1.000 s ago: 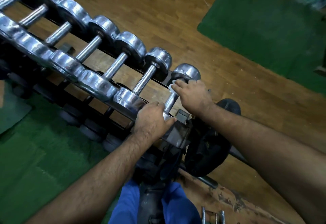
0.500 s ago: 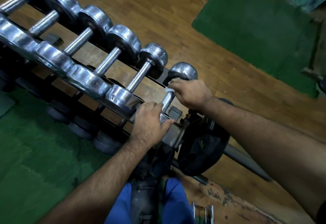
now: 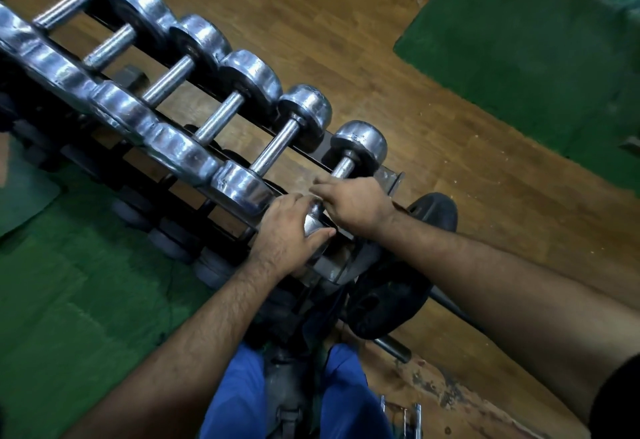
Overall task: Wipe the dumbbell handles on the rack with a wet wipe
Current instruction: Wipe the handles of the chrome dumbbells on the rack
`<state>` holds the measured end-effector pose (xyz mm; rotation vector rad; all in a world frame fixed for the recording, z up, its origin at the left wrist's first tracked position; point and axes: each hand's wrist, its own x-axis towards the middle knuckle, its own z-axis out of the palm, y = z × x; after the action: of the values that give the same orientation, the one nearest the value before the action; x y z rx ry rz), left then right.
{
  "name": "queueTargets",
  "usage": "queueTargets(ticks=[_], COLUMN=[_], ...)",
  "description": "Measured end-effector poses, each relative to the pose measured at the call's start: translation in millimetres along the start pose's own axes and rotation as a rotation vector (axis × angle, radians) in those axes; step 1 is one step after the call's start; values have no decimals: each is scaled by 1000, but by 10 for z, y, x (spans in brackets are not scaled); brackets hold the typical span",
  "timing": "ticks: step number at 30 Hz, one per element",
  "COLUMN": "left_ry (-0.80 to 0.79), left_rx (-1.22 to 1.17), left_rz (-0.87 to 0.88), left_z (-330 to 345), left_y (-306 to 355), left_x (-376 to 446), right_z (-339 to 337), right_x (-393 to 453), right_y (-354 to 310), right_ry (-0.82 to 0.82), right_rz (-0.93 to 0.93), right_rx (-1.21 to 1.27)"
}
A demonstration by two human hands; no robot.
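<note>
Rack: a dark metal rack runs from the upper left toward the hands; its bare end bracket shows just past the last dumbbell.
Dumbbells: a row of chrome dumbbells lies across the rack, each handle spanning the 2 rails.
Last dumbbell: the smallest one, at the rack's end nearest the person; its far head is in plain sight, its near head is mostly covered by the left hand.
Handle: only the upper stretch next to the far head shows; the remainder is under the right hand.
Left hand: fingers and thumb are curled over the near head of the last dumbbell, grasping it at the rack's front rail.
Right hand: wrapped round the lower part of the handle, just beside the left hand, fingers curled over the bar.
Wipe: a pale edge may show at the right hand's fingers, but I cannot tell for sure; the hand hides it.
Next dumbbell: lies alongside the last one, further up the rack, untouched.
Weight plate: a black plate leans just beyond the rack's end, below the right wrist.
Green mats: 1 lies well beyond the rack on the wooden floor, another lies under the rack's near side.
Trousers: blue, at the bottom edge, below the rack.
</note>
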<state>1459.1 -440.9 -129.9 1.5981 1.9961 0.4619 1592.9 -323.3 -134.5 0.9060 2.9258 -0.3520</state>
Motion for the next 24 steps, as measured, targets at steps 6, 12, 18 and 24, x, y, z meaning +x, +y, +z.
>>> queueTargets(ticks=[6, 12, 18, 24], left_ry=[110, 217, 218, 173], left_rx=[-7, 77, 35, 63], left_rz=[-2, -33, -99, -100], left_z=[-77, -58, -85, -75], left_y=[-34, 6, 51, 81], left_x=[-69, -139, -153, -141], right_z=[18, 26, 91, 134], right_x=[3, 11, 15, -79], right_y=[165, 108, -57, -141], right_ry=[88, 97, 65, 91], right_rz=[199, 188, 111, 163], right_rx=[-33, -20, 5, 34])
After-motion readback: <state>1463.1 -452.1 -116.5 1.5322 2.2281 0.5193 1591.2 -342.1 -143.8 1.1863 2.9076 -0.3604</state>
